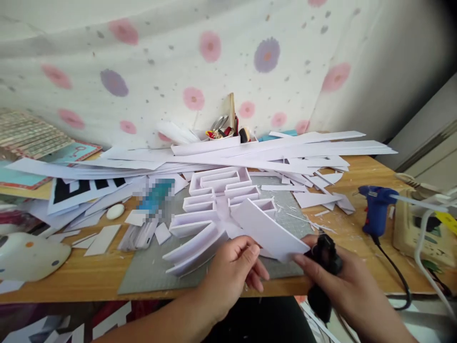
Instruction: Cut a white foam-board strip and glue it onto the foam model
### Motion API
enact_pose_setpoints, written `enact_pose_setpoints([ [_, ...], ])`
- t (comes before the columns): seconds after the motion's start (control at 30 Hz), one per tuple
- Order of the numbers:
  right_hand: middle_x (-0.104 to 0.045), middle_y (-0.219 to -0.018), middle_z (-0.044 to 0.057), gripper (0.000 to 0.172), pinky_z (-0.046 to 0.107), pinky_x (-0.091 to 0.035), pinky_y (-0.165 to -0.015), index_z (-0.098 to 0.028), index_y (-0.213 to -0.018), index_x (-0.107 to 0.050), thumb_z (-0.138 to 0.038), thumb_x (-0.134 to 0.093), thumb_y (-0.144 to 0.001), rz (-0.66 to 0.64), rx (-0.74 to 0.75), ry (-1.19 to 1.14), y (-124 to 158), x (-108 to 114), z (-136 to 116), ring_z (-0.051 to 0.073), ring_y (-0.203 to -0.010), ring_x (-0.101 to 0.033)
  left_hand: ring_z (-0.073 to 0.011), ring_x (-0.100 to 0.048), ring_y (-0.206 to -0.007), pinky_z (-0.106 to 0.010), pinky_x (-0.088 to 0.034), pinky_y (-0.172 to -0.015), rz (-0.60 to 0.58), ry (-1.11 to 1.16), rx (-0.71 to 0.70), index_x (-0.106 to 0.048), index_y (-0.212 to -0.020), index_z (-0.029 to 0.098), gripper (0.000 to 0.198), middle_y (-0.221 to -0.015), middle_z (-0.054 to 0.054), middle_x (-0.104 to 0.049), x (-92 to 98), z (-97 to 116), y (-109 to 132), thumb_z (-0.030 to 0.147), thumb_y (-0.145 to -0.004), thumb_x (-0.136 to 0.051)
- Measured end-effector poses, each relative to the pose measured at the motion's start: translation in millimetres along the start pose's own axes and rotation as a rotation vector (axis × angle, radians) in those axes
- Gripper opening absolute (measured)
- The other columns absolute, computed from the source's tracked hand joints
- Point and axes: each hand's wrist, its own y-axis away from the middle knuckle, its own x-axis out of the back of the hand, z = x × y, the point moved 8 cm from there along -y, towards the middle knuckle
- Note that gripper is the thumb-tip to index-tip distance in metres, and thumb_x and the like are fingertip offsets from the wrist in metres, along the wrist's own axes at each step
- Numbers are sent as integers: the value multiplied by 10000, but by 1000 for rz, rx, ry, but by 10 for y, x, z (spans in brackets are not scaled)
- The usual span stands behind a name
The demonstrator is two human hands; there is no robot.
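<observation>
My right hand (342,278) is closed around a black tool (325,267), blurred and of a kind I cannot make out. The same hand pinches one end of a curved white foam board strip (266,226), which slants up to the left. My left hand (239,262) is just left of the strip, its thumb against the curled index finger; anything between them is hidden. Under and behind the strip, a white raised character (219,209) made of upright foam board walls lies on a grey cutting mat (143,276).
Long white strips (250,157) and offcuts lie across the back. A blue glue gun (378,207) stands at the right, its cord hanging off the front edge. Left are a blue, pixelated item (157,195), a white oval object (115,211) and a printed sheet (82,193).
</observation>
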Motion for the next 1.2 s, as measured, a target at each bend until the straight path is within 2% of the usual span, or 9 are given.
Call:
enact_pose_setpoints([
  [0.07, -533, -606, 3, 291, 283, -371, -516, -197, -809, -626, -487, -641, -826, -37, 121, 161, -14, 42, -114, 174, -558, -484, -134, -606, -535, -242, -476, -541, 60, -287, -220, -630, -859, 158, 244, -660, -35, -663, 109, 118, 105, 339, -927, -482],
  [0.17, -579, -683, 23, 199, 292, -388, -581, -205, -782, -602, -370, -559, -885, -74, 314, 466, -72, 19, -239, 188, -624, -529, -165, -647, -679, -277, -515, -653, 189, -694, -732, -652, -965, 175, 175, -749, -47, -687, 154, 400, 381, 164, -902, -490],
  [0.23, -603, -731, 28, 144, 296, -386, -597, -208, -793, -586, -302, -528, -885, -72, 365, 622, -127, -32, -231, 195, -649, -559, -161, -654, -730, -282, -535, -693, 197, -847, -865, -576, -1166, 173, 288, -853, -60, -695, 125, 427, 447, 113, -899, -483],
  [0.37, -628, -754, 28, 129, 304, -390, -599, -219, -812, -590, -282, -500, -880, -118, 311, 779, -204, -163, -80, 217, -662, -596, -194, -662, -795, -345, -571, -721, 113, -1070, -738, -376, -1377, 140, 488, -966, -93, -685, 61, 301, 255, 111, -902, -486],
  [0.6, -702, -789, 41, 124, 305, -442, -608, -249, -856, -681, -321, -580, -851, -213, 251, 623, -248, -70, 9, 236, -692, -646, -203, -683, -791, -324, -568, -706, 145, -1081, -787, -543, -1185, 131, 279, -898, -92, -711, 12, 364, 42, 110, -915, -482],
  [0.7, -705, -806, 46, 219, 308, -463, -608, -229, -928, -686, -419, -611, -848, -93, 194, 436, -362, 198, -75, 224, -685, -645, -179, -681, -690, -278, -533, -640, 222, -1072, -834, -610, -967, 144, 108, -796, -63, -722, 6, 430, 8, 120, -913, -519],
  [0.8, -627, -627, 1, 279, 266, -412, -480, -210, -947, -680, -459, -653, -824, 60, 94, 308, -507, 413, -134, 165, -521, -571, -152, -660, -594, -250, -492, -587, 262, -1111, -863, -624, -870, 150, 76, -714, -32, -714, -21, 457, -8, 149, -909, -558],
  [0.97, -632, -669, -24, 141, 232, -412, -491, -211, -918, -689, -308, -676, -816, 78, 148, 242, -723, 350, -235, 120, -526, -553, -124, -672, -593, -211, -479, -599, 311, -1143, -944, -645, -883, 128, 91, -695, -21, -722, -49, 516, -14, 194, -911, -587],
  [1.2, -594, -614, -52, 115, 188, -405, -444, -207, -934, -682, -264, -689, -834, 108, 159, 28, -855, 439, -143, 87, -484, -528, -103, -649, -515, -190, -476, -558, 326, -1244, -894, -643, -810, 134, 193, -595, 0, -697, -107, 598, -155, 224, -944, -539],
])
